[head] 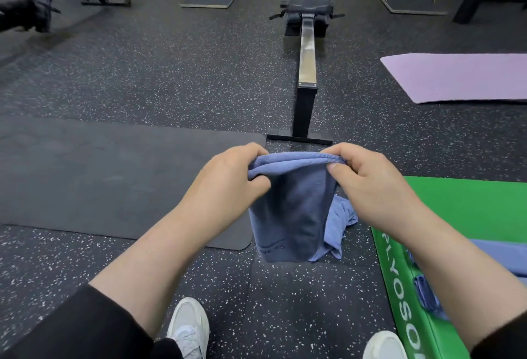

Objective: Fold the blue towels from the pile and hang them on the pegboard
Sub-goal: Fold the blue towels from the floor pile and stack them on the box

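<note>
White capitals run up the near face of the green plyo box at the lower right of the frame; the letters legible are "PLYOSO", with the rest cut off by the frame edge. A small dark mark near the lower hem of the held blue towel is too faint to read.

The towel hangs at the centre of the frame, doubled over, its folded top edge stretched level from left to right between both hands and its long axis dropping straight down toward the speckled rubber floor. The left hand grips the left end of that edge, fingers curled over the top and thumb tucked beneath. The right hand pinches the right end, thumb pressed against the front of the cloth and fingers wrapped over the back.

Behind the held towel, a crumpled blue towel lies on the floor just beside the box. More blue cloth lies on top of the box, partly hidden by the right forearm.

A black mat lies at the left, a purple mat at the upper right, and a rowing machine runs up the centre. White shoes show at the bottom edge.
</note>
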A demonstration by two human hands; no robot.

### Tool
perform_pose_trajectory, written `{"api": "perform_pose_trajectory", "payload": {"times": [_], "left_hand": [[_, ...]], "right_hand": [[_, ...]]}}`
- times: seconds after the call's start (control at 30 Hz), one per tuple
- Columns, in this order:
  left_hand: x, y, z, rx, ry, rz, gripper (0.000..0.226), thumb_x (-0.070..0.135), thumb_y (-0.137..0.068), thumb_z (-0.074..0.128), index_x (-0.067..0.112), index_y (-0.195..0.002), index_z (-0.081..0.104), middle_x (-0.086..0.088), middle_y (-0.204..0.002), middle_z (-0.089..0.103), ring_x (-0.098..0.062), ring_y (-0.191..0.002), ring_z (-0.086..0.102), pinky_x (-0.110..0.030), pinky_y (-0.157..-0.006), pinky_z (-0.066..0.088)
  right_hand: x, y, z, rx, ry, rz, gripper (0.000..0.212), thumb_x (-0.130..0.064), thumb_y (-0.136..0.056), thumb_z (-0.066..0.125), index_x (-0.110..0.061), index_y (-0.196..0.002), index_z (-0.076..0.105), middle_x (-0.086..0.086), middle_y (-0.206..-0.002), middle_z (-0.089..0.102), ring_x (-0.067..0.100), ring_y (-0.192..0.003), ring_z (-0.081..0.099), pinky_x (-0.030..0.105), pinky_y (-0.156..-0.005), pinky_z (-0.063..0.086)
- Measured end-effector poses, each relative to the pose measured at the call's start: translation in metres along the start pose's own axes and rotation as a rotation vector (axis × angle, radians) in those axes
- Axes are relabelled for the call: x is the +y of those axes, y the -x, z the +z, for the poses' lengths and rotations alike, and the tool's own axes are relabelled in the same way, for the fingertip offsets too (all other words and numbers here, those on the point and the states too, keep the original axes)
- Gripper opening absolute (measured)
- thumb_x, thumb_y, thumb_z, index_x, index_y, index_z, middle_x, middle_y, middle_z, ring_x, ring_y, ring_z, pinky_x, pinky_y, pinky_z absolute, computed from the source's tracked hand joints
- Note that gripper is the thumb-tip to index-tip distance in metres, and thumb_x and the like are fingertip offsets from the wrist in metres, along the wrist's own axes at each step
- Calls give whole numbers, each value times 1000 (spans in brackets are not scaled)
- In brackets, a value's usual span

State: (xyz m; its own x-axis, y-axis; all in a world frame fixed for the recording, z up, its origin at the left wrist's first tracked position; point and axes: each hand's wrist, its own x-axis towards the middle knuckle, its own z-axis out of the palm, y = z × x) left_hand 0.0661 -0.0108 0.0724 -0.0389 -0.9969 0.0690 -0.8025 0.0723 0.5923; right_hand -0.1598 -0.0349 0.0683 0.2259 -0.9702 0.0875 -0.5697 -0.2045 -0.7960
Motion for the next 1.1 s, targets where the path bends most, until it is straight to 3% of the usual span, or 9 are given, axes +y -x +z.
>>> {"api": "perform_pose_trajectory", "payload": {"times": [0.03,0.1,0.2,0.37,0.47,0.57,0.73,1.0,1.1], "left_hand": [[1,-1,-1,9,33,-5,3,28,-86,65,27,-89,63,10,-77,63,-7,-74,55,-25,-66,43],[1,-2,-1,14,64,-22,23,38,-87,68,20,-74,59,8,-62,55,-9,-60,47,-23,-54,34],[4,-2,3,-37,92,-68,14,29,-83,65,25,-77,53,11,-65,56,-6,-57,43,-21,-50,31],[12,3,14,-108,49,-49,14,43,-87,65,33,-93,57,13,-83,66,-9,-80,61,-29,-68,48],[14,0,19,-51,-10,-107,20,40,-93,59,25,-80,60,7,-72,65,-19,-76,61,-31,-62,44],[14,-4,22,-34,191,-254,12,29,-86,60,26,-75,63,7,-57,64,-18,-55,58,-32,-59,51],[23,-2,24,72,488,-370,27,14,-84,51,27,-105,62,-4,-68,70,-17,-41,59,-36,-47,56],[24,3,30,159,563,-323,35,20,-85,51,37,-115,55,0,-61,66,-24,-65,67,-53,-71,61],[26,4,31,151,699,-308,46,24,-83,40,41,-124,53,-4,-76,72,-29,-81,72,-53,-83,60]], "right_hand": [[-1,0,-1,22,-21,2,28,-12,-98,51,-31,-93,70,-5,-82,73,13,-73,62,31,-76,49],[1,-1,0,52,-58,23,26,-13,-97,51,-30,-92,71,-3,-83,74,21,-80,67,41,-82,55],[2,-2,4,38,-89,35,25,-14,-94,51,-30,-90,70,-4,-81,73,15,-76,64,52,-82,56],[-4,0,11,-3,-44,-24,25,-8,-95,53,-27,-88,69,-19,-73,67,-3,-66,54,17,-64,44],[-1,0,14,-3,-15,-33,22,-12,-96,54,-29,-90,69,-12,-72,67,0,-61,51,20,-61,41],[2,2,17,-19,50,-50,18,-20,-97,54,-33,-95,66,-11,-64,61,5,-55,46,21,-54,36],[-5,7,27,-50,140,-72,18,-22,-97,54,-36,-103,65,-5,-60,58,9,-54,44,29,-55,37],[-15,16,41,-95,15,-48,22,-24,-97,54,-37,-111,66,-16,-71,66,5,-61,53,34,-68,49],[-17,13,39,-167,-98,-43,33,-28,-91,65,-40,-122,62,-23,-100,73,2,-94,68,36,-91,54]]}}
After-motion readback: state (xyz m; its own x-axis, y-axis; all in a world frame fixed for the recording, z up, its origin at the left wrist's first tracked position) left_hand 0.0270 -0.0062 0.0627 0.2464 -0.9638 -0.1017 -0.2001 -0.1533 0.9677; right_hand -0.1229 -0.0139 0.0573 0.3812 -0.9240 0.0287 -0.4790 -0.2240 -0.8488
